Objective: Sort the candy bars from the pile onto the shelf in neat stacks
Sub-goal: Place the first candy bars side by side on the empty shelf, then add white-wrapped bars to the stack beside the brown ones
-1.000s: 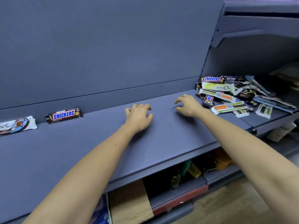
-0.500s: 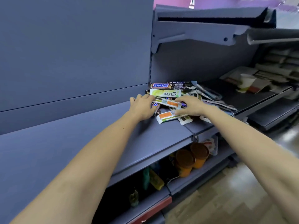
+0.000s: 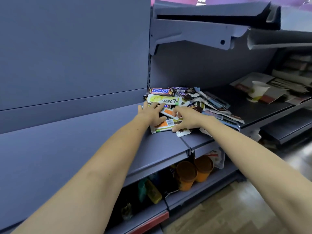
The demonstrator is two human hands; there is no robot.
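The pile of candy bars (image 3: 187,100) is lying on the grey shelf (image 3: 76,146), far from the camera and right of centre, against the back panel. A Snickers bar (image 3: 160,90) is sitting at the far edge of the pile, and a pale green Dove bar (image 3: 164,99) is lying just in front of it.

The left hand (image 3: 150,114) is resting flat on the left side of the pile. Its fingers (image 3: 152,105) are lying straight and slightly spread, reaching under the near edge of the Dove bar.

The right hand (image 3: 187,119) is hovering over an orange-and-white bar with a barcode (image 3: 166,124) at the near edge of the pile. Its fingers are curling over the bar with the thumb at its near edge. I cannot tell whether it is actually gripping the bar.

Two orange cups (image 3: 186,174) are standing side by side on the lower shelf (image 3: 202,190), their contents hidden. A white paper cup (image 3: 258,90) is standing among papers (image 3: 287,85) far right, and I cannot tell what it is holding.
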